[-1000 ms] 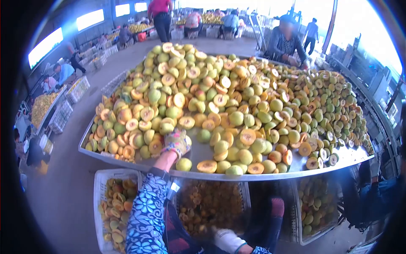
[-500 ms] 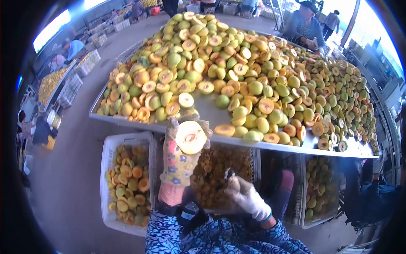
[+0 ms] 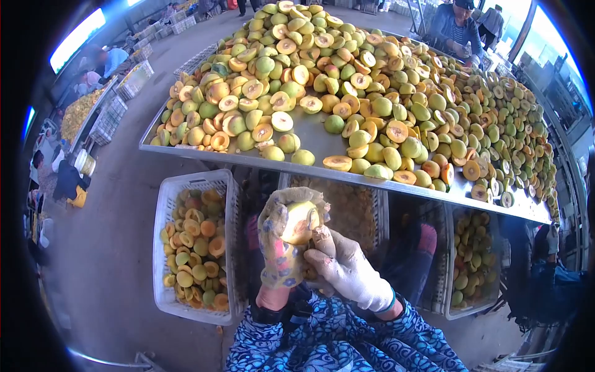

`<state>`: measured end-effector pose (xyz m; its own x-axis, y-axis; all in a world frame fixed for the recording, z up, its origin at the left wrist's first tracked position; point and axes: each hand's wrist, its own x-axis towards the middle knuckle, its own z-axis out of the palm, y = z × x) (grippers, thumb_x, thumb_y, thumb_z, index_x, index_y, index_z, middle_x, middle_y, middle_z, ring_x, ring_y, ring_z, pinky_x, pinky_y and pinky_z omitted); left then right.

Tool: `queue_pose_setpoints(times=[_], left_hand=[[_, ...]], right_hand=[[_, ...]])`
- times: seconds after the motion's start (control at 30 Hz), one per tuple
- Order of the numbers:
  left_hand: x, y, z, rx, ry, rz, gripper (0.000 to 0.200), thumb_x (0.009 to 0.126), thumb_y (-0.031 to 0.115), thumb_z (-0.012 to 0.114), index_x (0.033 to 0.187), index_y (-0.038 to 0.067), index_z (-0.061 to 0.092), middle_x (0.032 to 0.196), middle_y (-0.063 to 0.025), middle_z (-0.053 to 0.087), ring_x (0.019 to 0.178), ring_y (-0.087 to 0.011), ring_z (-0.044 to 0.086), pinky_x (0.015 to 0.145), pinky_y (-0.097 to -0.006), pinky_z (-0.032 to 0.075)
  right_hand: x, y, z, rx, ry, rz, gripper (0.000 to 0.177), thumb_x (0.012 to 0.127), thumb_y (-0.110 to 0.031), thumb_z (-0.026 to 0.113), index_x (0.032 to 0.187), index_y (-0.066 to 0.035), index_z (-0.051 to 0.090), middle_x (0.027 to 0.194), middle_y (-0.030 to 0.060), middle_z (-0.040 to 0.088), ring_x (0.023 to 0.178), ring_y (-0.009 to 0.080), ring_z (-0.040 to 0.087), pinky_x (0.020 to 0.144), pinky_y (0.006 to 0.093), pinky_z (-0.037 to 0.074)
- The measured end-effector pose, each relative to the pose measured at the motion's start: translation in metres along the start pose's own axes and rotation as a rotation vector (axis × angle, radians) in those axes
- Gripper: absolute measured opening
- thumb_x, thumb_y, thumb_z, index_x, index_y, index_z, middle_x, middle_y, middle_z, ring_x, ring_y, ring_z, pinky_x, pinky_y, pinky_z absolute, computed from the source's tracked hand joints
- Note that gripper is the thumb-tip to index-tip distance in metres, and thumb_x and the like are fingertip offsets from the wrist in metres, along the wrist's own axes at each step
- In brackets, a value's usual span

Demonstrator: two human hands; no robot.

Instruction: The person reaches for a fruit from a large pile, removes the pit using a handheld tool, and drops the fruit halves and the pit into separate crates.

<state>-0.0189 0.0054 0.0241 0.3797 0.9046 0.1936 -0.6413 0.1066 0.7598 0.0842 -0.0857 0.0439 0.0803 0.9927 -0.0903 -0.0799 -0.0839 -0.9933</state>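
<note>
My left hand (image 3: 282, 239), in a stained flowered glove, is wrapped round a halved fruit (image 3: 300, 223) with its cut face turned to the right. Against that fruit my right hand (image 3: 347, 263), in a white glove, has its thumb and fingers closed. The small metal tool seen earlier in it is hidden now. Both hands are in front of the metal table (image 3: 248, 159), above a crate of small brown pieces (image 3: 353, 208). A big heap of green and yellow halved fruit (image 3: 384, 93) covers much of the table.
A white crate of fruit halves (image 3: 162, 217) is on the floor at the left, another crate (image 3: 447, 266) at the right. Across the table stands a person (image 3: 455, 31). Other people and crates (image 3: 108, 121) are at the far left. The table's front edge lies just beyond my hands.
The right hand has moved up and left to meet the fruit. My left hand has come lower and right, turning the fruit's cut face sideways. The view has shifted slightly.
</note>
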Motion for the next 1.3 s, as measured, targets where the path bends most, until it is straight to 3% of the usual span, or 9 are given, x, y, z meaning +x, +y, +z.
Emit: queue_pose_setpoints(times=[0.2, 0.53, 0.6, 0.73, 0.83, 0.93, 1.03, 1.13, 1.3], left_hand=[[-0.009, 0.003, 0.006, -0.005, 0.101, -0.011, 0.043, 0.098, 0.041, 0.051, 0.110, 0.000, 0.060, 0.100, -0.0130, 0.066, 0.089, -0.0209, 0.065, 0.076, -0.0328, 0.054], [-0.003, -0.001, 0.018, 0.209, 0.183, 0.069, 0.039, 0.100, 0.033, 0.050, 0.104, -0.002, 0.065, 0.095, -0.0116, 0.068, 0.082, -0.0200, 0.066, 0.073, -0.0311, 0.055], [-0.002, -0.005, 0.022, 0.276, 0.168, 0.168, 0.036, 0.100, 0.031, 0.051, 0.103, -0.002, 0.066, 0.096, -0.0114, 0.067, 0.082, -0.0194, 0.066, 0.073, -0.0307, 0.054], [0.007, -0.008, 0.020, 0.403, 0.142, 0.331, 0.025, 0.097, 0.021, 0.056, 0.096, -0.001, 0.069, 0.095, -0.0101, 0.068, 0.081, -0.0167, 0.066, 0.070, -0.0284, 0.053], [0.022, -0.001, 0.014, 0.226, -0.017, -0.215, 0.026, 0.098, 0.022, 0.057, 0.093, 0.000, 0.069, 0.086, -0.0048, 0.068, 0.074, -0.0123, 0.064, 0.065, -0.0254, 0.051], [0.029, -0.004, 0.015, 0.332, -0.068, -0.257, 0.026, 0.097, 0.024, 0.058, 0.093, 0.000, 0.070, 0.086, -0.0048, 0.068, 0.072, -0.0112, 0.063, 0.064, -0.0251, 0.051], [0.036, -0.004, 0.012, 0.418, -0.160, -0.266, 0.027, 0.097, 0.026, 0.060, 0.093, 0.001, 0.070, 0.085, -0.0041, 0.068, 0.072, -0.0098, 0.062, 0.065, -0.0243, 0.052], [0.042, -0.003, 0.007, 0.373, -0.279, -0.347, 0.031, 0.096, 0.029, 0.063, 0.097, -0.001, 0.069, 0.086, -0.0050, 0.069, 0.073, -0.0099, 0.063, 0.067, -0.0247, 0.053], [0.054, -0.002, -0.003, 0.343, -0.442, -0.564, 0.032, 0.095, 0.029, 0.065, 0.087, -0.001, 0.072, 0.078, -0.0058, 0.069, 0.071, -0.0098, 0.063, 0.064, -0.0238, 0.051]], right_hand=[[-0.003, -0.012, -0.005, 0.187, -0.141, 0.217, 0.026, 0.096, -0.023, 0.060, 0.106, 0.000, 0.056, 0.072, 0.0013, 0.058, 0.061, 0.0116, 0.055, 0.058, 0.0284, 0.047], [0.023, 0.012, -0.035, -0.562, -0.292, -0.492, 0.031, 0.095, -0.026, 0.059, 0.112, 0.000, 0.055, 0.090, 0.0116, 0.065, 0.081, 0.0163, 0.062, 0.065, 0.0356, 0.051], [0.022, 0.009, -0.035, -0.151, -0.321, -0.044, 0.033, 0.094, -0.025, 0.059, 0.115, 0.001, 0.055, 0.095, 0.0121, 0.064, 0.086, 0.0167, 0.060, 0.070, 0.0348, 0.051], [0.024, 0.013, -0.041, -0.182, -0.349, 0.027, 0.032, 0.094, -0.024, 0.058, 0.114, 0.002, 0.056, 0.090, 0.0073, 0.062, 0.079, 0.0147, 0.057, 0.075, 0.0310, 0.050], [0.019, 0.034, -0.045, 0.047, -0.372, 0.068, 0.027, 0.097, -0.023, 0.056, 0.111, 0.000, 0.058, 0.082, 0.0035, 0.060, 0.072, 0.0089, 0.055, 0.066, 0.0251, 0.047], [0.017, 0.017, -0.042, 0.115, -0.322, 0.129, 0.020, 0.099, -0.023, 0.053, 0.103, -0.004, 0.058, 0.072, -0.0006, 0.055, 0.063, 0.0055, 0.050, 0.055, 0.0220, 0.042], [0.010, 0.013, -0.045, 0.632, -0.440, 0.436, 0.027, 0.101, -0.026, 0.051, 0.079, -0.014, 0.042, 0.062, -0.0043, 0.041, 0.048, 0.0068, 0.038, 0.043, 0.0229, 0.031], [0.009, 0.017, -0.040, 0.321, -0.352, 0.219, 0.016, 0.100, -0.027, 0.052, 0.098, -0.012, 0.047, 0.062, -0.0056, 0.039, 0.049, 0.0050, 0.036, 0.044, 0.0213, 0.030], [0.006, 0.022, -0.048, 0.799, -0.541, 0.552, 0.030, 0.100, -0.031, 0.051, 0.075, -0.015, 0.045, 0.058, -0.0067, 0.038, 0.040, 0.0047, 0.031, 0.034, 0.0201, 0.023]])
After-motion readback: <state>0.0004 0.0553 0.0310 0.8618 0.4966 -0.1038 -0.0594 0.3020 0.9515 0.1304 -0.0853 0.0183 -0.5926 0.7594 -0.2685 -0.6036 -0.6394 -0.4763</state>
